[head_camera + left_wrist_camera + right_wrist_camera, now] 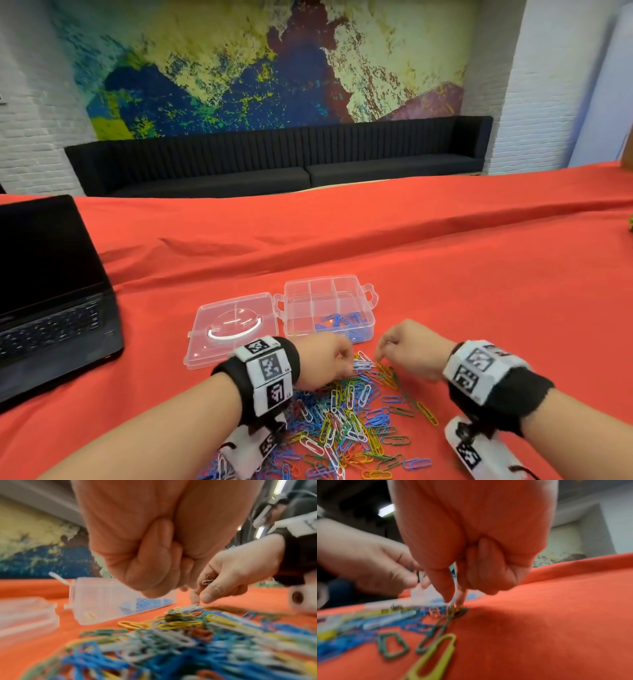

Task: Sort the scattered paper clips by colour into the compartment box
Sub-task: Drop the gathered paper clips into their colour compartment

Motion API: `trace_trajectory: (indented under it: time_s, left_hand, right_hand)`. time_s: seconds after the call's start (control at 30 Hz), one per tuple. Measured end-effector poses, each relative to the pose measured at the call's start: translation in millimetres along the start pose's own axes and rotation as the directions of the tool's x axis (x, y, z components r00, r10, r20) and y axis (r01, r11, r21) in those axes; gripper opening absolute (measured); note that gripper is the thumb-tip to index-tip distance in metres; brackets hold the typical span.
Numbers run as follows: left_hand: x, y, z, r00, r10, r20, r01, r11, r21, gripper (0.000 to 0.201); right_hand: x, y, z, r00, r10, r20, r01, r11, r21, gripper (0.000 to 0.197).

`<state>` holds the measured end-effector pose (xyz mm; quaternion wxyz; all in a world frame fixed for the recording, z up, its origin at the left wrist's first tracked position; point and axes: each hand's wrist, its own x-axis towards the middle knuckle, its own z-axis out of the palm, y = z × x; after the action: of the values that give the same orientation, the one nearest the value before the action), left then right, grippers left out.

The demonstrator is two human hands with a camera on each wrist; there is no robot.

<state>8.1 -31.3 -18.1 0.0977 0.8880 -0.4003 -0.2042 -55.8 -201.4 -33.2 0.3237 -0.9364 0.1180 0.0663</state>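
Both my hands are down at the far edge of the paper clip pile. My right hand pinches a pale clip; my left hand is curled, can't tell if it's holding anything.

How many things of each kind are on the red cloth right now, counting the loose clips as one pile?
Laptop: 1
Clear box: 1
Lid: 1
Clip pile: 1
Green thing, cut off at the right edge: 1
Total: 5
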Motion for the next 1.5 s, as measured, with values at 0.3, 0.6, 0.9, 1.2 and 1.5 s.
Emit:
trace_trajectory:
  time_s: [0.3, 0.6, 0.9, 1.2, 1.5]
  left_hand:
    - [23.5, 2.0, 5.7, 0.999, -0.039, 0.029, 0.031, 0.974, 0.223, 0.014]
    - [28.8, 4.0, -3.2, 0.996, -0.082, 0.025, 0.079, 0.991, 0.104, 0.016]
    - [32.4, 12.3, 2.8, 0.997, -0.050, 0.061, 0.041, 0.989, 0.142, 0.008]
    - [33.8, -6.8, -6.4, 0.996, -0.073, -0.045, 0.068, 0.994, -0.088, 0.015]
    - [44.3, 9.9, 4.2, 0.998, -0.052, 0.025, 0.047, 0.984, 0.174, 0.016]
  right_hand:
    - [15.4, -1.2, 0.2, 0.994, -0.106, -0.023, 0.088, 0.909, -0.407, 0.012]
    - [28.0, -13.6, 0.6, 0.993, -0.115, 0.018, 0.112, 0.901, -0.420, 0.008]
    - [7.2, 12.2, -24.8, 0.973, 0.090, 0.211, -0.170, 0.899, 0.404, 0.020]
    - [9.7, 8.7, -30.3, 0.935, -0.004, 0.355, -0.332, 0.342, 0.879, 0.023]
    - [6.5, 0.6, -13.7, 0.991, 0.047, 0.129, -0.062, 0.992, 0.112, 0.025]
